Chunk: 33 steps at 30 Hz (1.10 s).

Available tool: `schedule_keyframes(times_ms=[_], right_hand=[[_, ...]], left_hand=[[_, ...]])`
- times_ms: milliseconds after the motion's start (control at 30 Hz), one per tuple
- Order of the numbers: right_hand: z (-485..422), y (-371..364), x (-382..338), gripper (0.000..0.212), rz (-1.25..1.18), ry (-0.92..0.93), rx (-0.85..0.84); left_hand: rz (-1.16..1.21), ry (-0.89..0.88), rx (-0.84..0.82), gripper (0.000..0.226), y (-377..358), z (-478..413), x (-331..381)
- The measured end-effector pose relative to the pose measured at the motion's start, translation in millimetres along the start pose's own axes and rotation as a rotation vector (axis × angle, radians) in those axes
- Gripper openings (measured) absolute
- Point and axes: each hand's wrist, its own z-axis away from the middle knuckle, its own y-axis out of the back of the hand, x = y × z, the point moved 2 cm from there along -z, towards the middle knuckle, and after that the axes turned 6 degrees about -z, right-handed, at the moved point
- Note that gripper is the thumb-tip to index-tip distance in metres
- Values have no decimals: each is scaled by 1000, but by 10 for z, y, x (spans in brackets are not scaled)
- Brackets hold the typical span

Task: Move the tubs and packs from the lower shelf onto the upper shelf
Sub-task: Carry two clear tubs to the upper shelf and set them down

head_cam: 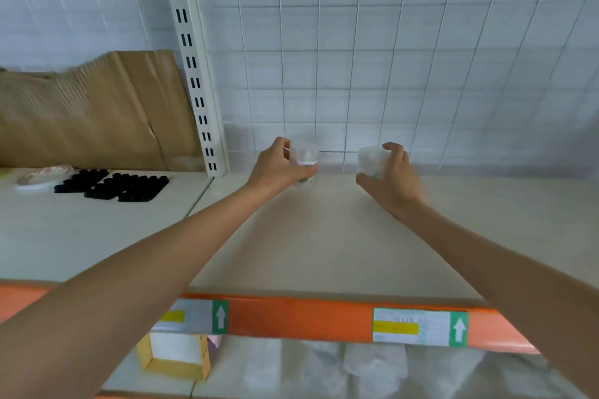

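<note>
Head camera looks down both outstretched arms to the back of the upper shelf (324,236), where each of the hands carries one small translucent tub. The left hand (278,167) has its fingers and thumb wrapped round the left tub (304,160), and the right hand (393,180) grips the right tub (372,159) from its outer side. The two tubs lie between the hands and just apart from each other, close in front of the wire grid (421,74) that backs the shelf. The left tub stands upright, its long axis vertical, with its base at or just above the shelf surface under the fingers. The right tub is clear of the surface and looks tipped, upper end leaning toward the left hand, though motion blur makes its exact tilt hard to read. By my reading the task is at an early stage. These two tubs are at the point of being set down and not yet let go, and no other tubs or packs stand on this shelf section around the hands. Below the wrists, under the orange rail (298,317), the lower shelf (129,382) holds a yellow-edged box (176,356) under the left forearm and several pale translucent packs (343,363) between the forearms, all yet to be lifted.
</note>
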Motion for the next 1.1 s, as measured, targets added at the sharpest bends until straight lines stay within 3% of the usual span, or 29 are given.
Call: schedule_keyframes(times_ms=[133,200,267,367,567,767,933,1100], right_hand=[[33,17,-38,89,58,70,152],[97,74,-201,73,30,287,297],[151,44,-418,44,-179,420,254],[179,-227,-671,31,-465,320,41],[55,-677,-611,57,-545,25,-228],[25,-716,-571,65,-708,-66,-503],[3,-742,-553,74,-706,-64,-485],[5,-803,-581,76,-604,-18,-345]], left_hand=[[51,-13,-12,53,-66,-80,-8],[79,-21,-12,56,-75,-104,-6],[129,-1,-18,61,-58,-133,-10],[205,17,-18,64,-25,-190,-61],[318,61,-130,46,125,-181,-202],[459,41,-317,38,208,-202,-295],[486,29,-411,46,233,-201,-320],[410,74,-337,45,201,-178,-243]])
